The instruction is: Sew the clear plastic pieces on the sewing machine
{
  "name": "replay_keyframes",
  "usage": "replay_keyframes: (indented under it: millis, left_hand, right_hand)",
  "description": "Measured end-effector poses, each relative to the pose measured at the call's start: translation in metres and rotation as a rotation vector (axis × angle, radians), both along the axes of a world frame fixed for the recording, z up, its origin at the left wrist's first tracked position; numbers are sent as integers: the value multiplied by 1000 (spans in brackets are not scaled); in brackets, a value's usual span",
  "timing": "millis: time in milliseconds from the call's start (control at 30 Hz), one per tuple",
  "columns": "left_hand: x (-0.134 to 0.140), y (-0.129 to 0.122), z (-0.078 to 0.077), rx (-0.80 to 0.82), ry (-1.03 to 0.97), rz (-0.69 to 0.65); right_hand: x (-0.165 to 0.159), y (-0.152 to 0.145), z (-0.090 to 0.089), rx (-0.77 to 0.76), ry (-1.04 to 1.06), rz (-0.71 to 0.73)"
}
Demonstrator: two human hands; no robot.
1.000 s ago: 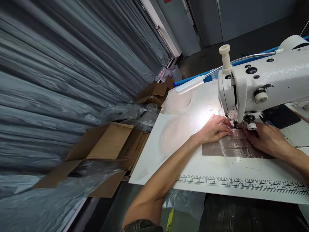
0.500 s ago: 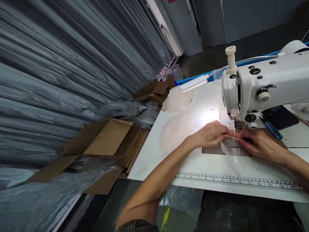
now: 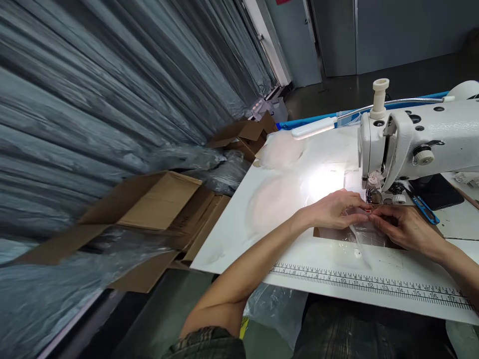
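At the sewing machine point(image 3: 434, 132), my left hand point(image 3: 339, 209) lies left of the presser foot point(image 3: 373, 196), its fingers pinching a thin, see-through white fabric point(image 3: 368, 235). Just to the right, my right hand point(image 3: 398, 224) pinches the same fabric between thumb and forefinger. The fingertips of both hands nearly meet in front of the foot. A narrow pale strip point(image 3: 359, 244) trails from the fabric toward the front edge. Small red marks show near the foot. The needle point cannot be made out.
A ruler point(image 3: 368, 286) runs along the front of the white table point(image 3: 232, 239). Blue thread snips point(image 3: 424, 207) and a black phone-like slab point(image 3: 436, 192) lie right of the machine. A lamp point(image 3: 314, 128) lights the tabletop. Open cardboard boxes point(image 3: 160, 202) stand left.
The view has shifted, so the machine appears farther right and slightly lower. My left fingers have changed position, with the thumb now stretched toward the right hand. Both hands still pinch the fabric.
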State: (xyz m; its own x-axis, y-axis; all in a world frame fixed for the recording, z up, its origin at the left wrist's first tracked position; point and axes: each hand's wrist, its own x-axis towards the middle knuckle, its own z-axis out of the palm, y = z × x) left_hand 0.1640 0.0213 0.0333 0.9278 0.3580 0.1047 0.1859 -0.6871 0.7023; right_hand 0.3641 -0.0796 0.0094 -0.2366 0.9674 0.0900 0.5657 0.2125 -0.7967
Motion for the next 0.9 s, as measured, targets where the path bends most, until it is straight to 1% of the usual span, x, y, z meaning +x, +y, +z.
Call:
replay_keyframes:
  millis: [67,100,133,167,200,267,333,367,400,467,567,633,700,733,800,867,900]
  left_hand:
    - [-2,5,1,-186,63,53]
    - [-4,9,1,-254,81,89]
    - [-6,12,1,-285,99,124]
    - [-6,16,1,-269,125,152]
    - [-6,20,1,-204,164,170]
    - [1,29,-2,29,276,170]
    - [13,41,-7,314,345,119]
    - [20,48,-10,431,334,86]
    - [26,54,-12,514,309,55]
    - [34,66,-16,588,266,37]
    - [33,73,-22,697,213,98]
    - [23,66,-24,807,140,147]
    - [9,52,-23,859,21,130]
    - [2,43,-22,852,-50,86]
    - [-12,24,-20,776,-182,-65]
    - [-21,8,-21,703,-202,-202]
    - [-24,3,-23,715,-189,-241]
  right_hand:
    - [0,0,-3,-101,48,-28]
    - [-1,1,-5,-166,68,-38]
    - [-3,1,-6,-223,77,-44]
    - [-6,1,-7,-259,67,-49]
    - [-9,1,-7,-269,23,-66]
    - [-17,0,-8,-207,-164,-152]
    - [-24,-2,-9,-82,-401,-275]
    - [-26,-3,-11,-4,-500,-316]
    - [-27,-3,-13,77,-574,-330]
    - [-27,-4,-18,217,-654,-295]
    - [-23,-3,-25,331,-688,-233]
    - [-21,-2,-27,345,-688,-229]
    - [-19,-2,-27,339,-683,-230]
    - [-18,-2,-27,336,-676,-226]
    - [-15,-1,-27,340,-653,-210]
    - [-12,0,-27,344,-631,-183]
    - [-10,1,-27,338,-630,-169]
